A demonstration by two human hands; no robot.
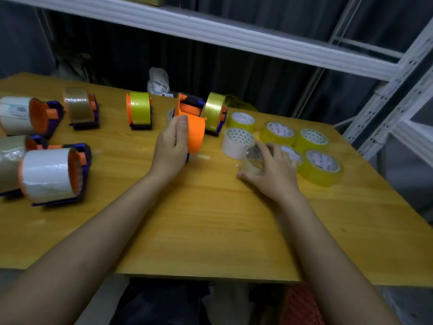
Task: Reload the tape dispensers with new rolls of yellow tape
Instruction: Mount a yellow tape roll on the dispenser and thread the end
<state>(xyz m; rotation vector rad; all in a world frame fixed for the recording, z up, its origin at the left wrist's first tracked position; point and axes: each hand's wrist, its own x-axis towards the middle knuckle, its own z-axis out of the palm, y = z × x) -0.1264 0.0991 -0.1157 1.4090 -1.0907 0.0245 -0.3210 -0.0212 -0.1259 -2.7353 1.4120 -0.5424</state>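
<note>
Left hand (pixel 172 143) curls around empty orange dispenser (pixel 193 134) mid-bench (pixel 187 231). Right hand (pixel 273 171) grips clear spent core (pixel 253 160), beside yellow rolls (pixel 321 168). Risk: white roll (pixel 236 143) touching core gets grabbed instead; dispenser tips if hold loosens.

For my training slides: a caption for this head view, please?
Left hand grips an empty orange dispenser; right hand holds a clear roll.

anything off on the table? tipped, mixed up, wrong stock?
Nothing spilled or broken. Two oddities: a white roll and a clear, nearly spent roll under the right hand sit among the loose yellow rolls. The empty orange dispenser gripped by the left hand is tilted, not standing like the yellow-loaded one.
</note>
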